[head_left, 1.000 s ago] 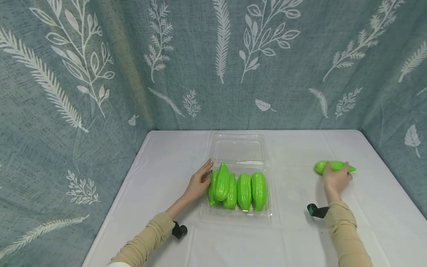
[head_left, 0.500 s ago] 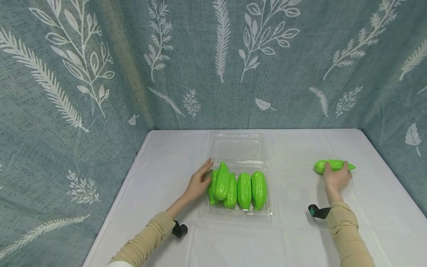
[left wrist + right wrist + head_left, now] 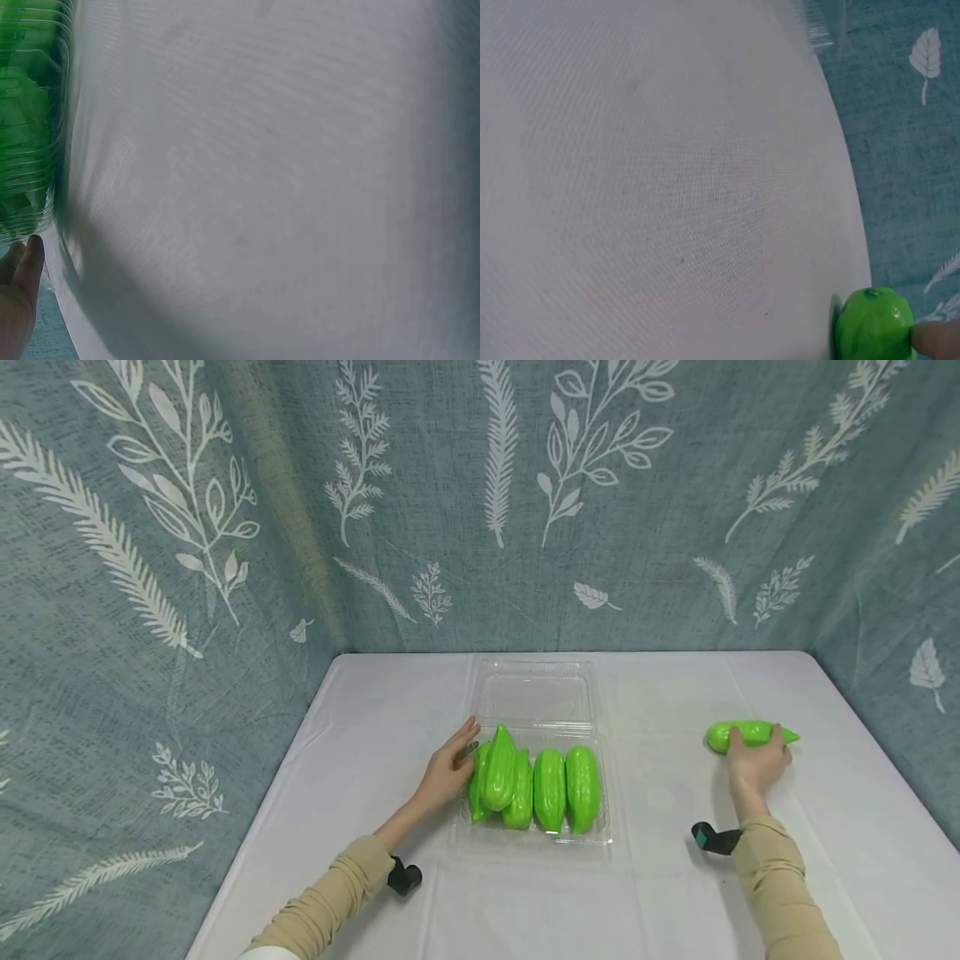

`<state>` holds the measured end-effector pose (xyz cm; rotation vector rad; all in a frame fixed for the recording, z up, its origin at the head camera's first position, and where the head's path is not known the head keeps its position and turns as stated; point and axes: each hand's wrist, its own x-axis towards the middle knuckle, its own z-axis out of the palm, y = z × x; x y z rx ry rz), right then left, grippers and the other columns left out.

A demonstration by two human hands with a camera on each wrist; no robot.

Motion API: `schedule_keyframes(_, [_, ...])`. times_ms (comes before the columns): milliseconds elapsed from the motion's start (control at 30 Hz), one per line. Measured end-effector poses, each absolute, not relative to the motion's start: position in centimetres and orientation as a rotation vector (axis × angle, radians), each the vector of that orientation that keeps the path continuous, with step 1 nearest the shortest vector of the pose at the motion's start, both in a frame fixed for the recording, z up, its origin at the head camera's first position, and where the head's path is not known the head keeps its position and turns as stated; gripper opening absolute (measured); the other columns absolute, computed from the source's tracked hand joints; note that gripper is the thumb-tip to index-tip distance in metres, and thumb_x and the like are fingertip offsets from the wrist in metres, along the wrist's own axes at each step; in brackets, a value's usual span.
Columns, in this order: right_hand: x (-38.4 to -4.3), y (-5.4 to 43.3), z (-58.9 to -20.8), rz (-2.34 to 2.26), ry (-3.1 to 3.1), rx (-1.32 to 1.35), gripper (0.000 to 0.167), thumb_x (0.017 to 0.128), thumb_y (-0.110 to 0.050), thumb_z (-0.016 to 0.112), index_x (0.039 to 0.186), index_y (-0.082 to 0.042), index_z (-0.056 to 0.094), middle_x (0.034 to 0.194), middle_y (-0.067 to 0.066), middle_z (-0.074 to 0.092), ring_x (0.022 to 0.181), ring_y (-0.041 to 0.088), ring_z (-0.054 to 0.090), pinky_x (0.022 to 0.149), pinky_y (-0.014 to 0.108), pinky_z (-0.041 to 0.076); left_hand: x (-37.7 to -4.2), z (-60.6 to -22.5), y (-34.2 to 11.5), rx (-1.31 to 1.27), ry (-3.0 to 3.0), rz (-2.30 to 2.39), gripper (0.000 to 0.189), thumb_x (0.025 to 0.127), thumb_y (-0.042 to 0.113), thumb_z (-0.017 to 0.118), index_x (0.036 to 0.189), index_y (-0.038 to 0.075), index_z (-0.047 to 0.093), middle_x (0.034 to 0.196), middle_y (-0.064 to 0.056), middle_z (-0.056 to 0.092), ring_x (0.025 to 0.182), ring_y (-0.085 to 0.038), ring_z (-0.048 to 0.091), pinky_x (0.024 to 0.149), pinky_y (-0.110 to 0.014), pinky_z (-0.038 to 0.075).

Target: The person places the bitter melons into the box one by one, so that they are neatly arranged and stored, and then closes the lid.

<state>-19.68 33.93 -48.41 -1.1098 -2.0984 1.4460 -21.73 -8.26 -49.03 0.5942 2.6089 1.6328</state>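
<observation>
On the right of the table, my right hand [image 3: 759,767] grips a glossy bright green gourd [image 3: 746,732] with a pointed tip. Thumb and fingers lie across the near side of the gourd, which is sideways on the cloth. In the right wrist view, the rounded end of this gourd [image 3: 874,326] shows beside a fingertip. My left hand [image 3: 444,774] rests at the left side of a clear plastic box [image 3: 585,841], fingers extended along it. Inside the box several similar green gourds [image 3: 549,789] lie in a row, one resting on top of others at the left.
The box's clear lid [image 3: 534,692] lies folded back toward the far edge. A white cloth covers the table [image 3: 525,910]. Blue-green curtains [image 3: 465,577] with white leaf prints hang behind and at both sides. Black wrist cameras [image 3: 405,878] stick out from both wrists.
</observation>
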Motion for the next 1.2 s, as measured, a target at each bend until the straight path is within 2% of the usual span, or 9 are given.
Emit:
schedule_keyframes(200, [-19.5,33.9,-48.4,1.471,-2.071,-1.113,0.070,0.095,-0.022,0.047,0.152,-0.004,0.011,0.155,0.025,0.010,0.145,0.037,0.013,0.124,0.044,0.012,-20.5,-46.7,-8.1,0.601,2.586,1.601,0.052,0.088,-0.012,0.047,0.139,-0.007,0.039,0.154,-0.019,0.025,0.137,-0.038,0.034,0.111,-0.046,0.037])
schedule_keyframes(833, [-19.4,34.3,-48.4,1.494,-2.081,-1.071,0.070,0.096,-0.024,0.048,0.152,-0.008,0.011,0.157,0.019,0.009,0.147,0.032,0.011,0.125,0.040,0.011,-20.4,-46.4,-8.1,0.598,2.576,1.595,0.053,0.088,-0.012,0.046,0.140,-0.006,0.039,0.155,-0.018,0.024,0.138,-0.037,0.034,0.112,-0.045,0.037])
schedule_keyframes(1100, [-19.6,34.2,-47.6,1.515,-2.023,-1.028,0.071,0.093,-0.021,0.055,0.152,-0.009,0.016,0.158,0.014,0.015,0.147,0.028,0.013,0.125,0.036,0.009,-21.4,-48.4,-8.2,0.587,2.599,1.618,0.053,0.088,-0.011,0.047,0.140,-0.006,0.039,0.155,-0.020,0.025,0.136,-0.038,0.036,0.110,-0.048,0.039])
schedule_keyframes(1200, [-19.7,34.1,-47.2,1.534,-2.007,-1.017,0.072,0.093,-0.020,0.056,0.152,-0.010,0.017,0.159,0.011,0.014,0.147,0.027,0.015,0.124,0.036,0.015,-22.1,-49.8,-8.5,0.587,2.608,1.627,0.053,0.089,-0.010,0.048,0.141,-0.003,0.040,0.155,-0.016,0.026,0.136,-0.036,0.037,0.110,-0.047,0.039])
